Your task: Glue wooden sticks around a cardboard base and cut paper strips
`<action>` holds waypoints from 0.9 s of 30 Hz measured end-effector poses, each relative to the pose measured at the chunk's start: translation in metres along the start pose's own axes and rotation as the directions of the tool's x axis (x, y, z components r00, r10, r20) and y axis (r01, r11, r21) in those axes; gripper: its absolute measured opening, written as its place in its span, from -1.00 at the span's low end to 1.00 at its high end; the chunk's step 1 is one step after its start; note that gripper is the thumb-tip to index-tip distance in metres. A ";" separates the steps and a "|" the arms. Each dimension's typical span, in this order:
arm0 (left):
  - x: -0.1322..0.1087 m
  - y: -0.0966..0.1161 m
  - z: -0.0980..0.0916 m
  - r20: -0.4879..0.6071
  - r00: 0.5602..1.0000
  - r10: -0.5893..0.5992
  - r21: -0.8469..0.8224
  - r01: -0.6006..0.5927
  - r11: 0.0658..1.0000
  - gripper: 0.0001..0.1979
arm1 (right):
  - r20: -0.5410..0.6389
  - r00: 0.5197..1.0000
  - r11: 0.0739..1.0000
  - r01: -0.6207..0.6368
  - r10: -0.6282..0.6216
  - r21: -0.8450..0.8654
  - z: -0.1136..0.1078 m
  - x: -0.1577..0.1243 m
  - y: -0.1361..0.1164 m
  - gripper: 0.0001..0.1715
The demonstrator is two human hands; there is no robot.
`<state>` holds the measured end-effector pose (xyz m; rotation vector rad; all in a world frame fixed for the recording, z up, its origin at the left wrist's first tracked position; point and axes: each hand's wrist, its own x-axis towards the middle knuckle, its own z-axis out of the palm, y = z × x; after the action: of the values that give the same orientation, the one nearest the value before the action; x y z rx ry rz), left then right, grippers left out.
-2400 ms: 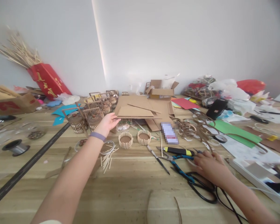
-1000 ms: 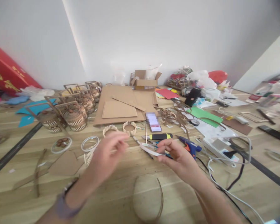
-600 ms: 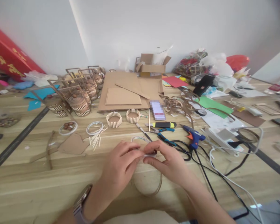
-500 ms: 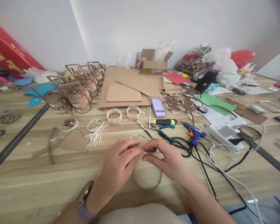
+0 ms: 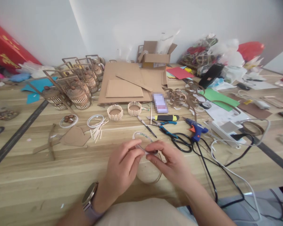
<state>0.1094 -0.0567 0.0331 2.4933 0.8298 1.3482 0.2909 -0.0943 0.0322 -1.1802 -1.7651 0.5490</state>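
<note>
Table (image 5: 80,175) below, the left hand (image 5: 124,166) now pinches the white strip (image 5: 143,136).

Back wall: an open cardboard box (image 5: 157,59) stands near it, a printed white plastic bag (image 5: 164,44) poking up out of the box.
Left corner: a red box (image 5: 10,47) with gold characters leans at a slant, cut off by the edge of view; a blue plastic bag (image 5: 19,77) lies in front.
Coloured paper: a blue sheet (image 5: 39,84) lies at left; a red sheet (image 5: 180,72) lies to the right of the cardboard box; a green sheet (image 5: 219,99) partly covers white paper (image 5: 218,114).
Phone: a smartphone (image 5: 160,103) lies face up, its screen pixelated.
Right rear: a red plastic bag (image 5: 250,50) sits among white bags (image 5: 233,61).
Power: a black plug (image 5: 237,137) sits in a white power strip (image 5: 226,135).
</note>
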 end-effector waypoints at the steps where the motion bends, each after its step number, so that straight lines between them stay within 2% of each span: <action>1: -0.001 0.002 -0.001 0.004 1.000 -0.024 -0.023 0.024 0.999 -0.85 | -0.008 0.999 0.998 0.039 -0.039 -0.050 0.000 0.000 0.000 -0.84; 4: -0.003 0.011 -0.009 0.028 0.998 -0.062 -0.101 0.064 0.993 -0.87 | -0.039 0.990 0.976 0.126 -0.135 -0.175 -0.005 0.001 -0.002 -0.80; 6: -0.004 0.014 -0.013 0.041 0.997 -0.072 -0.139 0.077 0.987 -0.86 | -0.044 0.989 0.970 0.133 -0.144 -0.203 -0.012 0.001 -0.004 -0.80; 9: -0.003 0.008 -0.016 0.045 0.986 -0.158 -0.216 0.164 0.963 -0.80 | 0.023 0.993 0.974 0.119 -0.117 -0.192 -0.030 -0.001 -0.010 -0.85; 12: -0.007 -0.010 -0.010 0.085 0.962 -0.258 -0.251 0.272 0.929 -0.69 | 0.093 0.995 0.983 0.055 -0.040 -0.176 -0.053 -0.004 -0.014 -0.88; 13: -0.010 -0.018 -0.006 0.198 0.961 -0.194 -0.214 0.236 0.948 -0.69 | 0.105 0.994 0.985 0.021 -0.003 -0.169 -0.061 -0.005 -0.014 -0.87; 14: -0.015 -0.025 -0.002 0.332 0.941 -0.064 -0.196 0.135 0.971 -0.72 | 0.122 0.992 0.988 -0.011 0.030 -0.152 -0.068 -0.006 -0.014 -0.87; 15: -0.020 -0.032 0.002 0.443 0.894 0.075 -0.202 0.018 0.979 -0.75 | 0.156 0.986 0.991 -0.042 0.062 -0.124 -0.075 -0.007 -0.013 -0.85; 16: -0.025 -0.037 0.006 0.529 0.838 0.130 -0.188 -0.034 0.982 -0.79 | 0.208 0.974 0.993 -0.074 0.091 -0.087 -0.080 -0.007 -0.012 -0.83; 18: -0.036 -0.044 0.015 0.658 0.728 0.190 -0.176 -0.097 0.980 -0.84 | 0.358 0.926 0.991 -0.132 0.121 0.005 -0.086 -0.006 -0.009 -0.78; 21: -0.043 -0.044 0.022 0.635 0.749 0.187 -0.178 -0.093 0.980 -0.76 | 0.575 0.809 0.971 -0.217 0.123 0.097 -0.084 -0.004 -0.002 -0.75; 22: -0.042 -0.043 0.023 0.617 0.775 0.139 -0.176 -0.037 0.984 -0.76 | 0.626 0.770 0.967 -0.236 0.123 0.101 -0.081 -0.003 0.000 -0.75; 24: -0.037 -0.041 0.020 0.610 0.792 0.000 -0.166 0.128 0.978 -0.76 | 0.684 0.716 0.963 -0.260 0.139 0.077 -0.074 0.000 0.005 -0.76; 25: -0.034 -0.040 0.018 0.620 0.781 -0.072 -0.155 0.212 0.965 -0.77 | 0.700 0.698 0.961 -0.268 0.149 0.063 -0.070 0.001 0.007 -0.75; 27: -0.029 -0.039 0.014 0.659 0.730 -0.184 -0.116 0.341 0.933 -0.77 | 0.729 0.665 0.958 -0.283 0.163 0.043 -0.061 0.005 0.012 -0.72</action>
<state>0.0936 -0.0391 -0.0117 2.2847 0.7627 0.3983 0.3492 -0.0916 0.0553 -1.1560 -2.1708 1.4410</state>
